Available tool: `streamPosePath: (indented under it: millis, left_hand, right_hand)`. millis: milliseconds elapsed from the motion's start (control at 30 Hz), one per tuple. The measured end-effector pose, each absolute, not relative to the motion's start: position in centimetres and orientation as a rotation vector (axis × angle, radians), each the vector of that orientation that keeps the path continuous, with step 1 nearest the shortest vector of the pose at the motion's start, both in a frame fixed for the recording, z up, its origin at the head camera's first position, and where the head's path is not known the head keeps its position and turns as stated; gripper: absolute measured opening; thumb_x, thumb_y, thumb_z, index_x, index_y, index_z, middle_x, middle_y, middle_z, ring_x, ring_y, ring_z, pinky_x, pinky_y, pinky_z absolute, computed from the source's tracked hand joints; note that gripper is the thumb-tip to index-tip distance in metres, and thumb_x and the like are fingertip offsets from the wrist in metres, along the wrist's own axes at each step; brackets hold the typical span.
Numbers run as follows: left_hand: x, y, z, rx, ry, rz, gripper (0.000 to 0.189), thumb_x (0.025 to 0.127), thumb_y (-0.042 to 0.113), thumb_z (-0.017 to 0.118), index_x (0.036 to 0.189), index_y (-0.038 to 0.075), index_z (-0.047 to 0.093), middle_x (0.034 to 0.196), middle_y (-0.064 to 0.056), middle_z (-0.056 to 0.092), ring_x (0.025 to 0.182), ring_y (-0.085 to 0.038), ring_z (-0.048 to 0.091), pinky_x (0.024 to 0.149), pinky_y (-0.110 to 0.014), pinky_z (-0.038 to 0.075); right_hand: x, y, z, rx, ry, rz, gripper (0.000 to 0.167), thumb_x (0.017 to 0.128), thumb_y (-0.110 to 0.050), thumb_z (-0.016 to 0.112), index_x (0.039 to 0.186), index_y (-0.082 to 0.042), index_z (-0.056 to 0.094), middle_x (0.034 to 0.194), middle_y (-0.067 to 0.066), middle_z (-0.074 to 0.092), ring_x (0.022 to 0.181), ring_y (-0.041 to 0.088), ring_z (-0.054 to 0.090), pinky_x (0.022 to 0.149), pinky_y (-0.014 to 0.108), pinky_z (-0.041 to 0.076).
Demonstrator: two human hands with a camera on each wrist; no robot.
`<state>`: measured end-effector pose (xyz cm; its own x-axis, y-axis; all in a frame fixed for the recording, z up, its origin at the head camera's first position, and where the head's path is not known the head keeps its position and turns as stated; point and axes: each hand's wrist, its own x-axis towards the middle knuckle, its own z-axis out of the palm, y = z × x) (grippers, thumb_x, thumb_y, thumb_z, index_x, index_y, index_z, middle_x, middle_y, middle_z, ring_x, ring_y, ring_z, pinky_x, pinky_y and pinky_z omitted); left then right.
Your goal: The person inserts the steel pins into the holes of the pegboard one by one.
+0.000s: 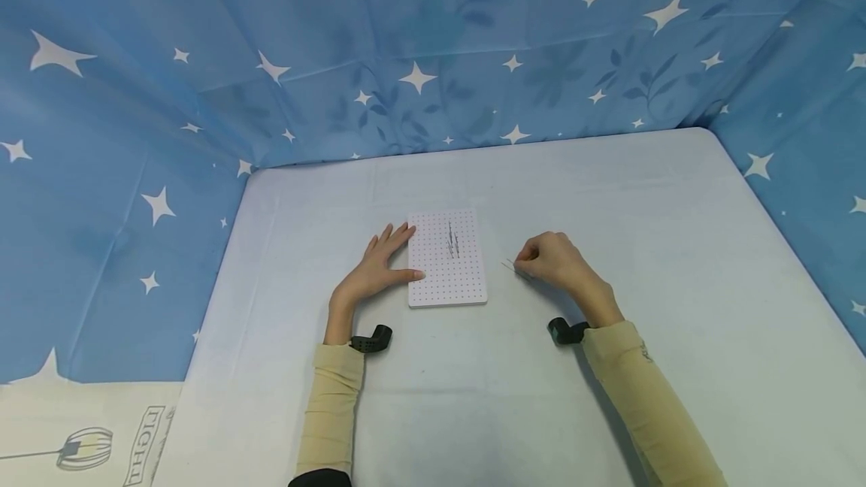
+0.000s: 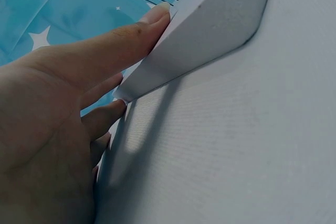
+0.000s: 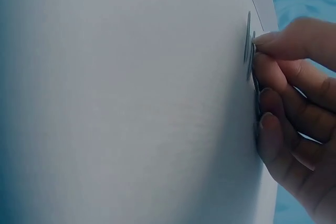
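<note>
A white pegboard with rows of small holes lies flat on the table. Several thin metal pins stand upright in its upper middle, and their shafts also show in the left wrist view. My left hand rests against the board's left side, fingers spread and fairly straight, with the thumb on its top face. To the right of the board, my right hand is down at the table with curled fingers. Thumb and forefinger pinch a thin metal pin there, and a few more pins lie beside the fingertips.
The white cloth-covered table spreads around the board. A blue curtain with white stars rises behind the table and along both sides. Black wrist cameras sit on both wrists. At lower left hangs a cream printed cloth.
</note>
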<state>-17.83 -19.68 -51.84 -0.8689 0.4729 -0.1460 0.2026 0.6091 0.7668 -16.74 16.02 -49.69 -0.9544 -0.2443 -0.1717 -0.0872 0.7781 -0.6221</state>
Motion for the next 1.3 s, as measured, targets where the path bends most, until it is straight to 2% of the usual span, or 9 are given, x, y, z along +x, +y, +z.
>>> streamPosePath:
  millis: [133,467,800,1000,1300]
  left_hand:
    - [-17.8,-19.6,-51.8,0.544,2.501,1.136,0.094,0.092,0.035,0.078,0.166,0.02,0.023,0.174,-0.003,0.014,0.162,-0.024,-0.006,0.13,-0.047,-0.01]
    - [-17.9,-19.7,-51.8,0.55,2.503,1.143,0.094,0.091,0.035,0.078,0.166,0.02,0.023,0.174,-0.002,0.014,0.162,-0.024,-0.006,0.13,-0.046,-0.01]
    - [-17.8,-19.7,-51.7,0.543,2.497,1.144,0.093,0.092,0.033,0.078,0.166,0.02,0.023,0.174,-0.002,0.013,0.161,-0.023,-0.007,0.13,-0.046,-0.011]
    - [-17.8,-19.8,-51.9,0.543,2.501,1.14,0.093,0.092,0.035,0.078,0.166,0.021,0.023,0.174,-0.001,0.013,0.161,-0.022,-0.006,0.13,-0.045,-0.01]
    - [-17.9,-19.8,-52.0,0.554,2.503,1.147,0.093,0.092,0.035,0.078,0.166,0.02,0.023,0.174,-0.001,0.014,0.162,-0.023,-0.006,0.13,-0.046,-0.01]
  right_hand:
    - [-16.8,15.9,-49.4,-0.277,2.75,-0.862,0.012,0.087,-0.014,0.074,0.086,-0.003,0.08,0.081,0.007,0.074,0.069,0.018,0.06,0.062,0.03,0.048]
    - [-16.7,15.6,-49.3,-0.321,2.802,-0.755,0.016,0.089,-0.016,0.071,0.089,-0.003,0.08,0.087,0.009,0.076,0.071,0.019,0.063,0.067,0.038,0.055]
    - [-16.7,15.5,-48.6,-0.354,2.739,-0.696,0.014,0.091,-0.015,0.072,0.093,-0.003,0.079,0.086,0.007,0.075,0.069,0.017,0.061,0.063,0.034,0.052]
    - [-16.6,15.2,-48.6,-0.382,2.772,-0.676,0.013,0.089,-0.014,0.072,0.09,-0.002,0.078,0.083,0.008,0.074,0.066,0.017,0.061,0.06,0.034,0.052]
    - [-16.6,14.9,-49.2,-0.388,2.856,-0.695,0.011,0.087,-0.012,0.072,0.087,-0.003,0.078,0.081,0.007,0.074,0.068,0.018,0.062,0.064,0.038,0.055]
